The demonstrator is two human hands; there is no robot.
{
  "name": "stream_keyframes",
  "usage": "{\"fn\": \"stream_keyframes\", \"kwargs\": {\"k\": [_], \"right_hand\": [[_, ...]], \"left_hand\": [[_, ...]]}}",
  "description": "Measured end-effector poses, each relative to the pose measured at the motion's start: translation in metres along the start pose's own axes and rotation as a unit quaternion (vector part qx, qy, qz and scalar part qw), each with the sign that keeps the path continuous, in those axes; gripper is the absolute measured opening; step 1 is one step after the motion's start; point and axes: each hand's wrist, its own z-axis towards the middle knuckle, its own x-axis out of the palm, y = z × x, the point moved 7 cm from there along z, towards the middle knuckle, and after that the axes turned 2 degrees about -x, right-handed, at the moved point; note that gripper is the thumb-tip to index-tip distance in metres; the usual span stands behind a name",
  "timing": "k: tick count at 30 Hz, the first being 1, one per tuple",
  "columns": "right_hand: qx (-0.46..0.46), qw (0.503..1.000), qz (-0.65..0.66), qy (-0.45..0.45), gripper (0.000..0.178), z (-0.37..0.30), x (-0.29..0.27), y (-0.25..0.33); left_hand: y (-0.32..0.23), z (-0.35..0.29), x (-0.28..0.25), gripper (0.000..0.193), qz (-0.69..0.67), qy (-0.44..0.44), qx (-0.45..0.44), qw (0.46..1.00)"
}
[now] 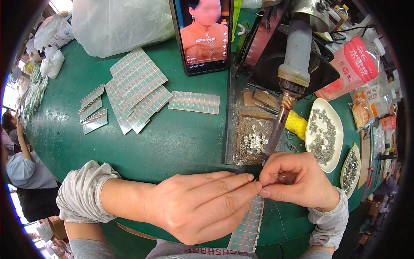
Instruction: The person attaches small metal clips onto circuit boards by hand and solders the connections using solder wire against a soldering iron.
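Observation:
My left hand [207, 203] reaches across in front of me, its fingers together over a strip of small circuit boards [248, 228], which it grips. Most of the strip's upper end is hidden under that hand. My right hand [297, 179] is closed in a pinch at the left fingertips, on something too small to make out. Just above the pinch, the tip of a mounted soldering iron [276, 129] points down. A thin wire [281, 220] trails below my right hand.
Circuit board panels [138, 86], a single strip [194, 102] and pieces with pins [95, 121] lie left. A phone [205, 39] stands behind. Right are a solder-spattered tray [254, 138], a yellow sponge [296, 124], a dish of small metal springs [339, 142] and another dish of parts [356, 151].

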Motion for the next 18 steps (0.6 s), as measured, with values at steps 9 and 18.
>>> {"fn": "stream_keyframes", "kwargs": {"k": [9,18], "right_hand": [[0.082,0.991,0.085,-0.059,0.016,-0.007,-0.015,0.008],[-0.040,0.994,-0.041,-0.089,0.009,-0.019,-0.013,0.034]], "left_hand": [[-0.003,0.000,0.000,0.008,-0.036,0.026,-0.017,0.999],[0.034,-0.039,0.041,0.008,-0.483,0.258,-0.556,0.626]]}}
